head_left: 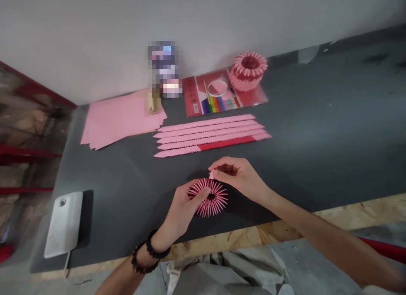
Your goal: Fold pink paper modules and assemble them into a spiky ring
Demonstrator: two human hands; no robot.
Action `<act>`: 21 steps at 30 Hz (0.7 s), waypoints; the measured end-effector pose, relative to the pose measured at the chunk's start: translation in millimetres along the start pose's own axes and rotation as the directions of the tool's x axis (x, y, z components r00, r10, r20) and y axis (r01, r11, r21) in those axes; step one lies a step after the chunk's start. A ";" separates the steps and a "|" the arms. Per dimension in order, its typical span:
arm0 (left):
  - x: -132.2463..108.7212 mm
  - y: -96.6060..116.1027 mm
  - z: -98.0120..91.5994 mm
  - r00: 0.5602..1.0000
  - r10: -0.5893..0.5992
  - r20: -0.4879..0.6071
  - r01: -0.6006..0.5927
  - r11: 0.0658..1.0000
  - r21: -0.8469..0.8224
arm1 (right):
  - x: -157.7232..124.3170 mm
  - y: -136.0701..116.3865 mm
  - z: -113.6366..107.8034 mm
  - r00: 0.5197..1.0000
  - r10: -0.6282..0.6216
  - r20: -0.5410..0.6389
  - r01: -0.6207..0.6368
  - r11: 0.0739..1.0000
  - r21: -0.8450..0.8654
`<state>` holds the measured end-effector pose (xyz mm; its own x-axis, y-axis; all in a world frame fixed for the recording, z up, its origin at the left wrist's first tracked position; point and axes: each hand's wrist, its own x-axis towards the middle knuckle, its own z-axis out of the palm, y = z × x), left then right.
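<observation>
My left hand [185, 206] grips a round ring of pink folded paper pieces [218, 202], its thumb lying across the ring near the central hole. At the ring's upper edge, my right hand [237, 172] pinches a small pink paper piece [212, 174] between thumb and fingers. Beyond both hands lie several long strips of interlocked paper pieces [206, 134], mostly pink; the nearest has a red section. A taller pink and red paper form [249, 71], round with an open top, stands farther back on a red printed packet [193, 96].
Pink paper sheets [117, 117] are spread at the back left, with a small beige item [152, 104] on their edge. A pixelated object leans by the wall. A white device [64, 223] with a cable sits on the left of the dark table [317, 138].
</observation>
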<state>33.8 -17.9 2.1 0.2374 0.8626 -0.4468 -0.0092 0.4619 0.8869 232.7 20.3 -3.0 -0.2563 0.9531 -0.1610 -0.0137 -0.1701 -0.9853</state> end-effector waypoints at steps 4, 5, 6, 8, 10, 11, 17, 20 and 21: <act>0.1 0.9 0.7 1.000 -0.007 -0.030 0.006 1.000 -0.010 | 2.0 1.9 -0.1 1.000 0.022 -0.013 -0.022 1.000 0.002; 0.0 1.1 0.9 1.000 -0.009 -0.027 0.009 1.000 -0.007 | 2.1 1.7 -0.2 1.000 0.029 -0.009 -0.029 1.000 0.010; 0.0 1.3 1.0 1.000 -0.014 -0.021 0.014 1.000 -0.004 | 2.1 1.2 -0.2 0.999 0.035 -0.004 -0.035 0.999 0.020; 0.0 1.5 1.1 0.999 -0.031 -0.011 0.031 1.000 0.000 | 1.8 -0.1 -0.2 0.999 0.043 0.003 -0.043 0.999 0.025; 0.1 1.8 1.2 0.999 -0.038 -0.020 0.038 0.999 0.003 | 1.6 -1.1 -0.3 0.999 0.043 -0.001 -0.043 0.999 0.009; 0.1 2.1 1.4 0.999 -0.036 -0.028 0.037 0.999 0.006 | 1.6 -1.3 -0.4 0.999 0.041 -0.003 -0.041 0.999 0.005; -0.4 6.4 2.9 0.998 -0.039 -0.039 0.041 0.998 0.044 | 2.5 2.2 -0.1 0.999 0.052 0.001 -0.052 0.998 0.018; -0.1 6.8 2.6 0.999 -0.042 -0.033 0.044 0.996 0.074 | 2.2 2.9 0.3 0.999 0.048 0.013 -0.047 0.998 -0.030; 0.0 6.6 2.3 0.999 -0.042 -0.033 0.044 0.996 0.083 | 2.0 2.8 0.3 0.999 0.044 0.017 -0.043 0.998 -0.044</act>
<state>36.0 -15.3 8.2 0.2053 0.8489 -0.4871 0.0821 0.4810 0.8729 231.9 21.6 -6.0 -0.2728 0.9404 -0.2033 0.0396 -0.2001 -0.9790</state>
